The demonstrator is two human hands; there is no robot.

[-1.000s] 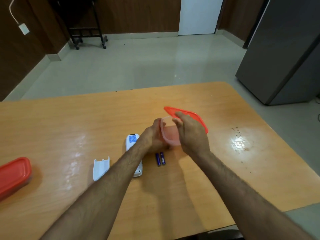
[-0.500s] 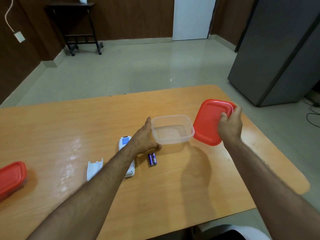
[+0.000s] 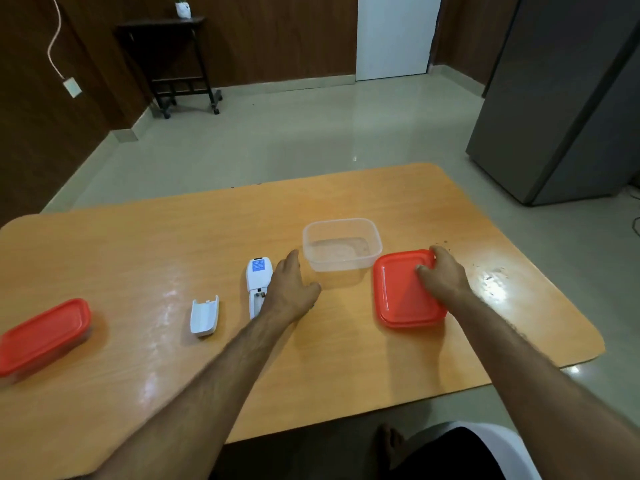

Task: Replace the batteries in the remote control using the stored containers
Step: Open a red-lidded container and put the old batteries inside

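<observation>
An empty clear plastic container (image 3: pixel 343 268) stands open on the wooden table (image 3: pixel 156 244). Its red lid (image 3: pixel 398 299) lies flat just to the right, and my right hand (image 3: pixel 441 275) grips the lid's far right corner. The white remote (image 3: pixel 258 275) lies face down with its battery bay open. Its white battery cover (image 3: pixel 204 315) lies to the left of it. My left hand (image 3: pixel 291 292) is palm down between the remote and the container. It covers the spot where the two blue batteries lay, so they are hidden.
A second container with a red lid (image 3: pixel 43 336) sits closed at the table's left edge. A grey fridge (image 3: pixel 571 98) stands at the right, a dark trolley (image 3: pixel 173 64) by the far wall. My bare foot (image 3: pixel 391 441) shows below the table's near edge.
My right hand carried the red lid off the container and down onto the table at the right. My left hand let go of the container and moved onto the batteries.
</observation>
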